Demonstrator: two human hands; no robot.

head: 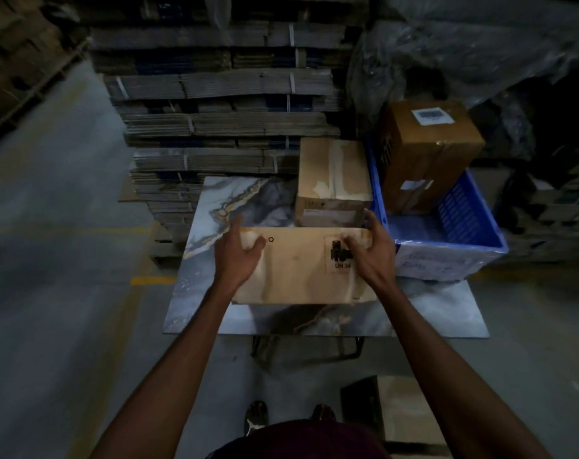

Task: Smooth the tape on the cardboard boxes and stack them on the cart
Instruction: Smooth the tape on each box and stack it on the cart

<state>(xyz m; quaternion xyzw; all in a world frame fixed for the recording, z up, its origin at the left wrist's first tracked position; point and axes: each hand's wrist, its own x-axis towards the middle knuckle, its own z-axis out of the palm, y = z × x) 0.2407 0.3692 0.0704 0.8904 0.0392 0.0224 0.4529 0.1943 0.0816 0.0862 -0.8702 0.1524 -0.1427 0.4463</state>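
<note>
The flat cardboard box [301,270] lies on the marbled tabletop [215,293], near its front edge. The left hand [236,256] and right hand [371,250] each curl a grip over the far corners, probably to lift it squarely.

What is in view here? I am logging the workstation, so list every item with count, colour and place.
Near box: one, tan, on the table's front, under both hands.
Second box: one, tan, taped, behind the near box, beside the crate.
Labelled box: one, brown, tilted in the crate.
Crate: one, blue, on the table's right.
Table: one, marbled grey top.
Flat cardboard bundles: many, brown, stacked behind the table.
Left hand: on the near box's far left edge.
Right hand: holds its far right corner.
</note>
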